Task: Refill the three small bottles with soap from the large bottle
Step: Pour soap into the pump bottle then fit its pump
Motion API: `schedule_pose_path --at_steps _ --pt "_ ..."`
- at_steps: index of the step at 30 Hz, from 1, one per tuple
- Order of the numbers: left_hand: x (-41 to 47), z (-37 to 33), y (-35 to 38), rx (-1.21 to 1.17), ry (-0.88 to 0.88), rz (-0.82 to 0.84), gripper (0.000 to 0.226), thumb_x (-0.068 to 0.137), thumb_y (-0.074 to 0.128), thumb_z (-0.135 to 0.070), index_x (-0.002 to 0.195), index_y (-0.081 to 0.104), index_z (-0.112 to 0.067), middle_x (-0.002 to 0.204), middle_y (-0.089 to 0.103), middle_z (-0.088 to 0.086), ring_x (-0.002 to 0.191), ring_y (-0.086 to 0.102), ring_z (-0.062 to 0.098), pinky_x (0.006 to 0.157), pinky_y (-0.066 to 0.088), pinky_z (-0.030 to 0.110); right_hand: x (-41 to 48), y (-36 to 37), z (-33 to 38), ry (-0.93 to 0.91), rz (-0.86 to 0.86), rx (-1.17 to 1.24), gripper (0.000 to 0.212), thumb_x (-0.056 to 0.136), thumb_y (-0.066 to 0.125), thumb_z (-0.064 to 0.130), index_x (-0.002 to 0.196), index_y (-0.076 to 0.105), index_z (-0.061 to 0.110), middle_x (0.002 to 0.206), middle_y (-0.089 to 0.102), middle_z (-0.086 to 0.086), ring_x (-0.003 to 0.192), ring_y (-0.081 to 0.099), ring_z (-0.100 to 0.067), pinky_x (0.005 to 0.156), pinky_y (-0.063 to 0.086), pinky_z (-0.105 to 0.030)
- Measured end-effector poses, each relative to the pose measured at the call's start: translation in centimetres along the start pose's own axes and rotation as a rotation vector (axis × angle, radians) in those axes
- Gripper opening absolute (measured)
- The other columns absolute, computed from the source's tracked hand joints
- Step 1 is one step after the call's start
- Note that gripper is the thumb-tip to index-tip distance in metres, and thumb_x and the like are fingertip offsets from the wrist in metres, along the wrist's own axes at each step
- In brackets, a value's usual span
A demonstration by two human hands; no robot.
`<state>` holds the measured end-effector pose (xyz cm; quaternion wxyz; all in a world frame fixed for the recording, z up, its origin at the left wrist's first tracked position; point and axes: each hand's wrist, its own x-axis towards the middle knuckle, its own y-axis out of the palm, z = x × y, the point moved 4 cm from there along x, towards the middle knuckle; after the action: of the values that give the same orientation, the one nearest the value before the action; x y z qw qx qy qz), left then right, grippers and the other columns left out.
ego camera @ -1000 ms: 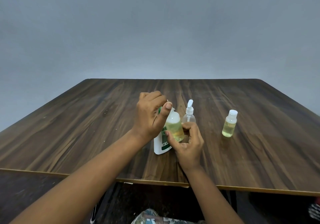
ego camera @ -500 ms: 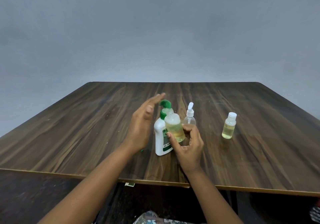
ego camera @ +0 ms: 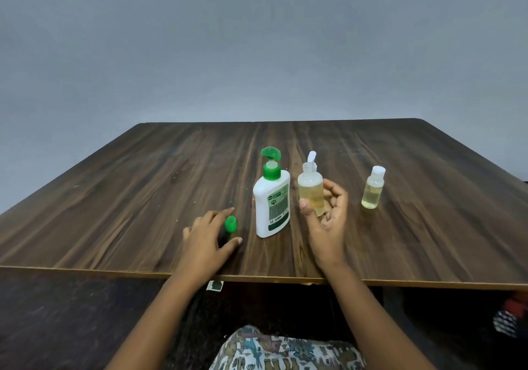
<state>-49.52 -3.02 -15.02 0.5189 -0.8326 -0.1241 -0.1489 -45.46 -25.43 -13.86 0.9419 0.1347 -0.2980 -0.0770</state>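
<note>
Plainly the risk sits at centre frame: the uncapped small bottle (ego camera: 311,195), about half full of yellowish soap, is upright just right of the large bottle (ego camera: 271,207), and the right grip (ego camera: 328,221) holds it only loosely, thumb in front and curled fingers behind. A nudge from that arm could tip it and spill soap through the open neck, or knock the spray-topped bottle (ego camera: 312,157) half hidden behind it. Left of centre, the left grip (ego camera: 207,238) lies on the surface (ego camera: 114,198) with fingers spread and relaxed around the green cap (ego camera: 230,224); whether it touches the cap I cannot tell, and a loose cap might roll toward the near edge. The capped third bottle (ego camera: 373,191) stands apart at the right
</note>
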Motion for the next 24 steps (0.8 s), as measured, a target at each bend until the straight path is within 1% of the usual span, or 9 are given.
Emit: schedule_pose_path --at_steps 3,6,9,13,16,18,20,22,24 --pt "0.9 -0.3 0.9 0.041 -0.002 -0.018 0.047 0.082 0.070 -0.030 0.127 0.056 -0.028 0.108 0.051 -0.003 0.106 0.050 0.021 0.080 0.029 0.032 0.0 -0.6 -0.4 0.066 0.025 -0.013 0.054 0.076 0.070 0.031 0.124 0.048 0.020 0.120 0.055 -0.002 0.105 0.060 -0.005 0.088 0.049 -0.021" --pt "1.3 -0.2 1.0 -0.032 -0.003 -0.086 0.031 0.078 0.073 -0.013 0.107 0.066 -0.020 0.092 0.050 -0.005 0.087 0.057 0.020 0.076 0.040 0.032 -0.1 -1.3 -1.2 0.103 0.045 -0.077 0.042 0.083 0.071 0.016 0.117 0.052 0.029 0.124 0.054 -0.005 0.110 0.058 -0.011 0.094 0.047 -0.027" --pt "1.2 0.0 0.5 -0.202 -0.036 -0.215 0.025 0.070 0.076 -0.003 0.086 0.062 -0.016 0.084 0.054 -0.004 0.068 0.052 0.006 0.062 0.039 0.017 -0.1 -1.4 -1.4 0.128 0.065 -0.109 0.040 0.085 0.069 0.012 0.113 0.053 0.036 0.126 0.056 -0.008 0.109 0.059 -0.015 0.091 0.049 -0.029" --pt "0.2 -1.2 -0.9 -0.400 -0.109 -0.472 0.029 0.066 0.073 0.010 0.083 0.058 -0.010 0.091 0.050 0.005 0.073 0.052 0.006 0.064 0.041 0.005 -0.2 -1.3 -1.6 0.145 0.056 -0.097 0.041 0.084 0.069 0.010 0.112 0.053 0.036 0.125 0.059 -0.008 0.108 0.060 -0.018 0.091 0.049 -0.029" --pt "0.2 -4.5 -3.0 -0.507 0.020 -0.559 0.030 0.069 0.076 0.007 0.090 0.066 -0.010 0.100 0.045 0.004 0.083 0.057 0.018 0.068 0.050 0.010 -0.2 -1.2 -1.7 0.163 0.062 -0.091 0.042 0.083 0.070 0.010 0.114 0.054 0.034 0.119 0.062 -0.005 0.106 0.061 -0.018 0.089 0.050 -0.029" --pt "0.5 -7.6 -4.7 -0.459 0.201 -0.555 0.029 0.072 0.077 -0.001 0.098 0.070 -0.011 0.102 0.051 0.002 0.088 0.056 0.014 0.070 0.051 0.016 -0.3 -1.2 -1.7 0.166 0.059 -0.066 0.043 0.083 0.070 0.008 0.116 0.054 0.031 0.116 0.064 -0.005 0.104 0.062 -0.017 0.087 0.050 -0.025" --pt "1.3 -10.8 -5.7 -0.376 0.330 -0.468 0.034 0.073 0.078 -0.006 0.106 0.070 -0.011 0.098 0.061 0.001 0.083 0.055 0.005 0.072 0.048 0.014 -0.3 -1.1 -1.5 0.154 0.063 -0.045 0.043 0.082 0.072 0.010 0.117 0.054 0.027 0.115 0.064 -0.006 0.102 0.062 -0.016 0.083 0.050 -0.021" --pt "2.3 -13.5 -6.3 -0.327 0.387 -0.350 0.034 0.070 0.080 -0.009 0.103 0.069 -0.010 0.093 0.067 0.000 0.075 0.051 0.001 0.070 0.044 0.010 -0.4 -0.9 -1.3 0.138 0.059 -0.029 0.042 0.079 0.070 0.013 0.117 0.054 0.024 0.113 0.064 -0.006 0.099 0.063 -0.011 0.081 0.049 -0.019" --pt "3.4 -15.4 -6.4 -0.216 0.399 -0.238 0.029 0.071 0.080 -0.014 0.095 0.065 -0.010 0.089 0.067 0.000 0.071 0.051 0.006 0.065 0.043 0.021 -0.5 -0.9 -1.2 0.129 0.051 -0.022 0.042 0.078 0.068 0.013 0.117 0.054 0.022 0.116 0.063 -0.008 0.100 0.062 -0.009 0.083 0.049 -0.020"
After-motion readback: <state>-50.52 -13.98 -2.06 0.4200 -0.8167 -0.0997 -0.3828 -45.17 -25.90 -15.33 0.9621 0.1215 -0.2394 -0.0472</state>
